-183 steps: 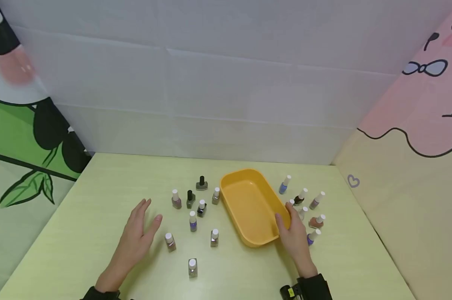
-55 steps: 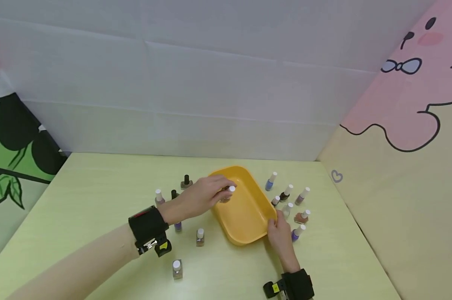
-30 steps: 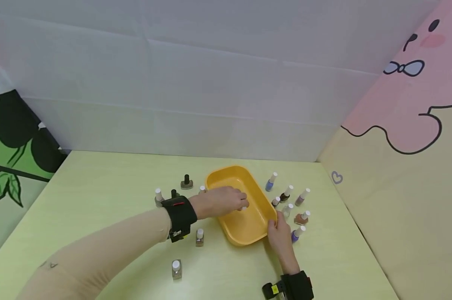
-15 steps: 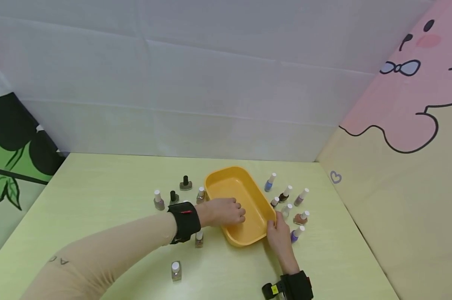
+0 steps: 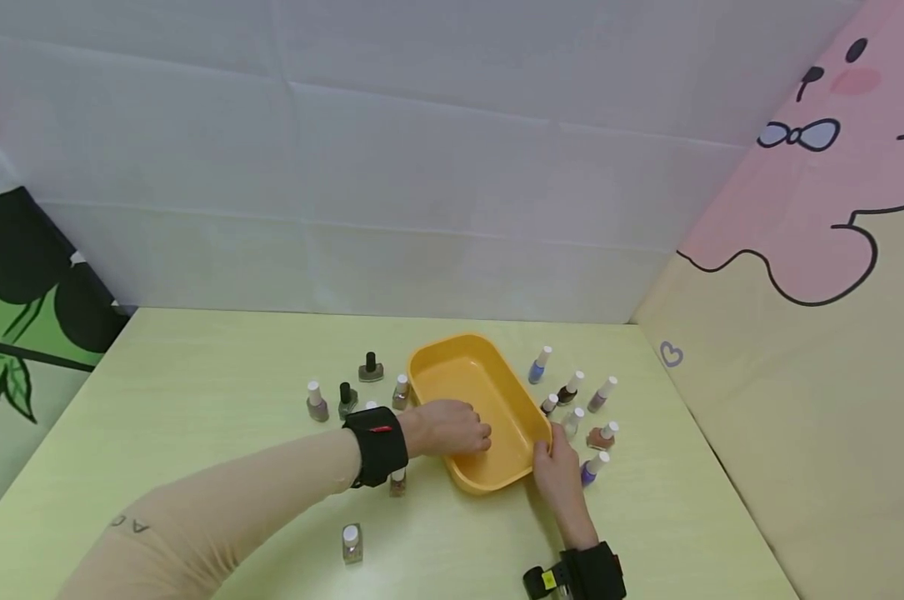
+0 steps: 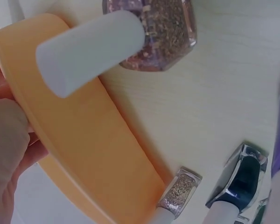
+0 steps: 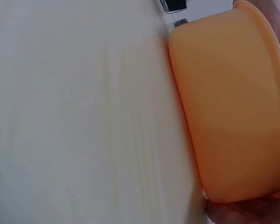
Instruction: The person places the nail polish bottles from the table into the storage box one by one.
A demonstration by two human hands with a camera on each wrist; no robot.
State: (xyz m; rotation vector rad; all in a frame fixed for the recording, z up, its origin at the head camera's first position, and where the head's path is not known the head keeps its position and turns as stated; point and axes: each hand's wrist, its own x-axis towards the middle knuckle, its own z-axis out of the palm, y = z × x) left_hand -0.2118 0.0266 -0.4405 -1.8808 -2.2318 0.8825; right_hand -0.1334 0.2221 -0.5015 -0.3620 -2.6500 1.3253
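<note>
My left hand [image 5: 452, 425] is down inside the yellow tray [image 5: 470, 367] with its fingers curled. The nail polish bottle it carried is hidden behind those fingers. In the left wrist view, the left hand [image 6: 7, 149] shows partly beyond the tray wall [image 6: 84, 130]. My right hand [image 5: 560, 479] grips the tray's near right corner, its thumb at the rim. Beneath the left wrist stands a glittery nail polish bottle [image 5: 397, 483], which looms close as a white-capped glitter bottle [image 6: 170, 32] in the left wrist view.
Left of the tray stand several bottles, among them a black-capped one [image 5: 371, 368], a pale purple one [image 5: 317, 404] and a clear one near the front [image 5: 352, 546]. Right of it are more, including a blue one [image 5: 539, 367] and a peach one [image 5: 602, 437]. A white backdrop [image 5: 422, 183] rises behind.
My left hand has brought a white-capped nail polish bottle over the tray, lowered it inside and drawn slightly nearer; the bottle has gone from sight. My right hand keeps its grip on the tray.
</note>
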